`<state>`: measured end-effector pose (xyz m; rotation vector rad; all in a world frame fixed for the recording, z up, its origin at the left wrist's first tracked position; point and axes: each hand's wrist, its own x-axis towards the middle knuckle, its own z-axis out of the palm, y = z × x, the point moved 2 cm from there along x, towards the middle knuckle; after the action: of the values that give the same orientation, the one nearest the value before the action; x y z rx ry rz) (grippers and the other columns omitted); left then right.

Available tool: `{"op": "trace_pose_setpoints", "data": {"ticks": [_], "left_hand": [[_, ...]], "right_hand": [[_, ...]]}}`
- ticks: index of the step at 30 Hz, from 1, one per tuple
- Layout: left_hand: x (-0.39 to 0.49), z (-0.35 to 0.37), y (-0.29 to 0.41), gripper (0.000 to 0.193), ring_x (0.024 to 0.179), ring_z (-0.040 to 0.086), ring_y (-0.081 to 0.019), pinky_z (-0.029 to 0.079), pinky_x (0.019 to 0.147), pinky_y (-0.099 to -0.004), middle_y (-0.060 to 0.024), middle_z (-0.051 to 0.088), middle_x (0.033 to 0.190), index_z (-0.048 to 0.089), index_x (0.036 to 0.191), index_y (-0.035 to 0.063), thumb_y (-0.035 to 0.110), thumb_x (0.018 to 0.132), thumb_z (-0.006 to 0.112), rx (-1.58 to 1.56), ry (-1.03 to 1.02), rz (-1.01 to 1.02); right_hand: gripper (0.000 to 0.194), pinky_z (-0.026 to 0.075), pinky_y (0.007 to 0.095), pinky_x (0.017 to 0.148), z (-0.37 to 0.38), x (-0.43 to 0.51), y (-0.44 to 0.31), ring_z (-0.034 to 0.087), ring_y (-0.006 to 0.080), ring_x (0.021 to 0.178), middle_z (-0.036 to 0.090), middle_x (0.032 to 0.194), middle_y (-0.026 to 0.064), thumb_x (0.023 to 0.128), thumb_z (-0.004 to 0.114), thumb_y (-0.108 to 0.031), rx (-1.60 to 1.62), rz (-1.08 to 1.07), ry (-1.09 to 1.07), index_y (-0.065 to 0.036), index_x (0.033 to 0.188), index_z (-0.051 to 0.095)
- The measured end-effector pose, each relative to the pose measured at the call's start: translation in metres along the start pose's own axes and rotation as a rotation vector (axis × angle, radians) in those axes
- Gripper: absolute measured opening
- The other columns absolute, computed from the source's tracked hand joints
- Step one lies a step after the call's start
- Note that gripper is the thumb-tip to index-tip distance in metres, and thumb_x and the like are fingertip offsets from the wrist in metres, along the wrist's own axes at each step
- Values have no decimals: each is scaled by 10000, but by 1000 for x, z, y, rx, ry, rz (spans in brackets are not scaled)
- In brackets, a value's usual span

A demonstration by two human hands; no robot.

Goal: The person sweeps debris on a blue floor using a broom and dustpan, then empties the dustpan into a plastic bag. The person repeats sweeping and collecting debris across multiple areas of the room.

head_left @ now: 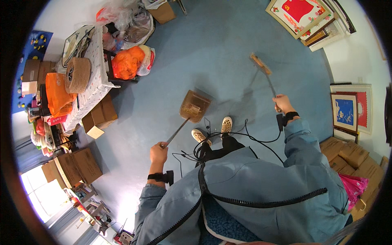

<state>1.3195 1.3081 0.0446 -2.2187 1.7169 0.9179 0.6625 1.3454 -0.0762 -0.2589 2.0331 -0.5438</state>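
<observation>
My left hand [159,152] is closed around the handle of a long-handled dustpan [195,105]. The pan is brownish and see-through, just ahead of my shoes, and some light-coloured matter shows in it, too blurred to name. In my right hand [283,103] is the grey handle of a broom [261,64]. Its narrow yellowish bristle head is out on the blue floor [214,55], ahead and to the right, well apart from the dustpan. Whether the head touches the floor I cannot tell.
Black cables [226,133] hang across my legs. To the left, a cloth-covered table [101,65] bears bags and a twine roll, with cardboard boxes [102,113] beside it. Framed pictures [344,110] lean on the right wall, near stacked cartons [352,154].
</observation>
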Motion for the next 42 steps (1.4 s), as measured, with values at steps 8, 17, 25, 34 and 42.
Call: {"op": "trace_pose_setpoints", "data": {"ticks": [8,17,25,34,42], "left_hand": [[23,31,56,231,963,678,-304,545,822,-418,-96,722,1010,732,1032,185,176,820,639,150,-105,-30],[52,40,26,244,920,695,-284,544,786,-406,-124,726,962,734,1018,140,242,800,691,83,-189,110],[43,28,-25,355,507,506,-149,369,420,-317,-32,572,615,670,700,70,396,749,800,-507,-660,36],[60,-51,-57,427,491,549,-133,430,407,-291,-55,654,672,690,865,39,466,859,704,-612,-407,92],[130,-146,18,454,564,627,-170,520,518,-324,-92,691,742,676,1144,19,375,864,702,-566,-197,129]], "right_hand": [[122,450,442,421,84,-43,27,595,280,487,623,641,188,880,567,-87,-155,-132,-207,30,915,565],[590,406,315,459,119,-166,-10,556,144,562,565,700,43,885,674,-146,-17,106,-694,6,1399,427],[263,406,243,440,80,-276,-65,514,97,518,577,690,30,909,670,-185,51,71,-630,-8,1092,602],[171,406,290,469,110,-237,-69,485,124,500,530,630,32,899,657,-123,364,185,-444,-55,821,521],[121,398,324,474,93,-119,-97,489,193,497,513,602,56,931,532,-66,577,123,-341,-42,815,503]]}}
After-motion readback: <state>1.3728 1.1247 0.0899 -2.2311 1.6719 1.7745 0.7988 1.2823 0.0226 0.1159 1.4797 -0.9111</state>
